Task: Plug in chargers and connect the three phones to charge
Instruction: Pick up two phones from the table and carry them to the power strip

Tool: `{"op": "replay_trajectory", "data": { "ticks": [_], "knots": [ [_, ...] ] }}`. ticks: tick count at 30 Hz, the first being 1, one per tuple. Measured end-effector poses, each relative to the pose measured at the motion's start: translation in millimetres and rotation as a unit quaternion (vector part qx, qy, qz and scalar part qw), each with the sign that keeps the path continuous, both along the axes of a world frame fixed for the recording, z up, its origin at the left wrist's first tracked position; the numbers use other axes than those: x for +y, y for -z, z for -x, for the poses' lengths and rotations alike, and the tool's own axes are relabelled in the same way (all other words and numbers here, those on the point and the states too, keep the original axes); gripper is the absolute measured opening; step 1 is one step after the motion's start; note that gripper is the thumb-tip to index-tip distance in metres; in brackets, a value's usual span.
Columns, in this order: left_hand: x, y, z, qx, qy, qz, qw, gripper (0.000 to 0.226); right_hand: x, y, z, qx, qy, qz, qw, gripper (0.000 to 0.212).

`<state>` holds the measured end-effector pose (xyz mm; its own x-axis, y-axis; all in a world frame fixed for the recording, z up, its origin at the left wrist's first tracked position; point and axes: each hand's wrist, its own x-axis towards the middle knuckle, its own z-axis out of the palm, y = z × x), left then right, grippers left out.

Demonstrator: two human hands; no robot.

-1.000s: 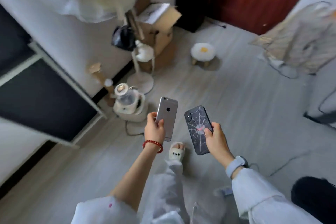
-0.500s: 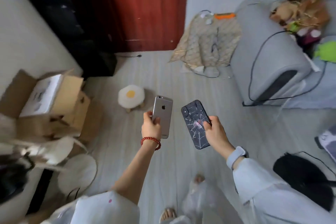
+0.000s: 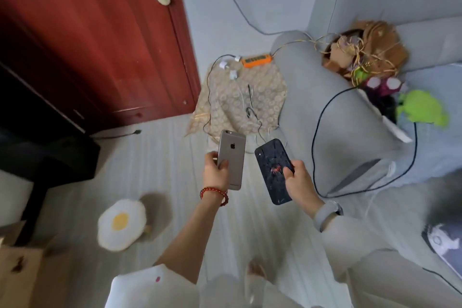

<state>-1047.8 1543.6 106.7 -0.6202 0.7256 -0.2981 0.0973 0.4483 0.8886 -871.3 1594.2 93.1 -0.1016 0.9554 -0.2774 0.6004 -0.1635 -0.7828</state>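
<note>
My left hand [image 3: 215,173] grips a silver phone [image 3: 232,157] by its lower half, back side up. In my right hand [image 3: 298,180] is a dark phone [image 3: 273,170] in a spider-web case, also back up. Both are held above the floor, side by side and apart. Ahead lies an orange power strip [image 3: 257,60] at the top of a patterned cloth [image 3: 240,102]. White charger plugs [image 3: 229,69] sit just left of the strip, and thin cables [image 3: 250,107] trail over the cloth. A third phone is not in sight.
A grey sofa [image 3: 350,120] fills the right side, with a black cable [image 3: 322,117] draped over its arm and toys on the seat. A red door [image 3: 100,32] and black cabinet [image 3: 45,132] stand left. An egg-shaped stool [image 3: 121,224] and cardboard box [image 3: 22,275] sit on the floor.
My view has swung right, from the fan and box side toward the door, the cloth with the power strip, and the sofa. Both hands keep the same phones, held the same way.
</note>
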Motion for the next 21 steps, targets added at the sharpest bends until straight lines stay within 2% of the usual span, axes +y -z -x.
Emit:
{"op": "replay_trajectory", "data": {
  "ticks": [12, 16, 21],
  "knots": [
    [306, 26, 97, -0.011, -0.001, 0.016, 1.0, 0.031, 303, 19, 89, 0.012, 0.031, 0.012, 0.999, 0.025],
    [405, 40, 128, -0.049, 0.004, 0.048, 0.998, 0.031, 407, 23, 122, -0.027, 0.038, 0.034, 0.998, 0.025],
    [500, 61, 145, -0.046, 0.009, 0.094, 0.994, 0.029, 506, 36, 145, -0.079, 0.03, 0.073, 0.994, 0.023]
  ]
}}
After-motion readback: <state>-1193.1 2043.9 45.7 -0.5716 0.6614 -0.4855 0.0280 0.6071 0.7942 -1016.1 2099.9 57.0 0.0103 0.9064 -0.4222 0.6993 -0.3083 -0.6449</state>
